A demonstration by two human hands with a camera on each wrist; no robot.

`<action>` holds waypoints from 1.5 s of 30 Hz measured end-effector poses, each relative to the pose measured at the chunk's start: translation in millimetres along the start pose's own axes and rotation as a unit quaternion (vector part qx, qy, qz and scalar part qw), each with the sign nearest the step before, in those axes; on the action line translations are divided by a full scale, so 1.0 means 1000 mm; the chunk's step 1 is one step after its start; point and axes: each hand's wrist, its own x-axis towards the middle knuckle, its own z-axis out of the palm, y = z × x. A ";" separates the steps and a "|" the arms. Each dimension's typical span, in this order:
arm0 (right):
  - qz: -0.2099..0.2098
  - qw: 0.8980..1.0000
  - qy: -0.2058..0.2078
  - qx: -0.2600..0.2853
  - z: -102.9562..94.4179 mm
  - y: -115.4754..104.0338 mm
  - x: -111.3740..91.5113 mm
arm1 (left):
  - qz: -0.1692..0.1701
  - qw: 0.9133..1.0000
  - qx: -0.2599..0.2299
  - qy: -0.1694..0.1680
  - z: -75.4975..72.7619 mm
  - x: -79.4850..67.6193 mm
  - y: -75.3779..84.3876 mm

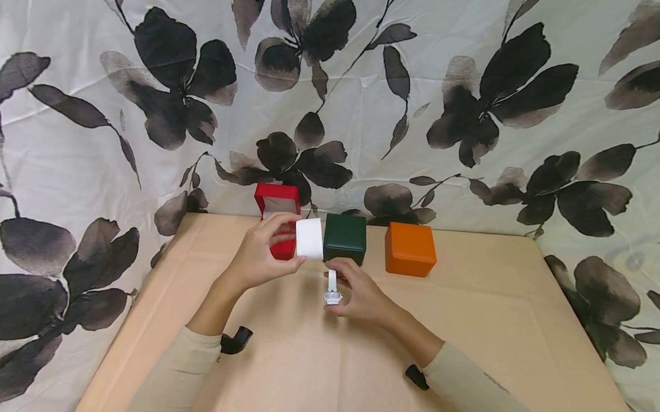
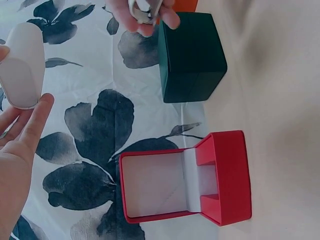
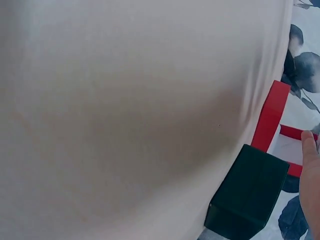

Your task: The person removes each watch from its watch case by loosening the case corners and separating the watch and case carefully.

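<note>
White cushion [image 1: 309, 239] pinched by left hand [image 1: 265, 249], I see from afar; right hand [image 1: 362, 295] grips watch [image 1: 333, 297]; red box [image 2: 233, 176] stands open nearby.

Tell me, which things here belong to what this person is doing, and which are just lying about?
Part of the job:
- white cushion, held in the left fingers
- watch, held in the right fingers
- red box, probably, as it alone stands open

Seemingly just lying about:
- green box, closed
- orange box, closed
</note>
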 end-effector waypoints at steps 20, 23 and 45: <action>0.018 0.999 -0.038 -0.019 0.029 0.004 0.003 | -0.011 1.000 0.018 0.003 0.000 -0.007 0.002; 0.005 0.997 -0.039 -0.066 0.033 0.008 0.002 | -0.009 1.000 0.016 0.002 0.000 -0.007 0.002; 0.049 0.985 -0.087 -0.141 0.050 0.005 0.008 | -0.014 1.000 0.023 -0.005 -0.003 -0.002 0.003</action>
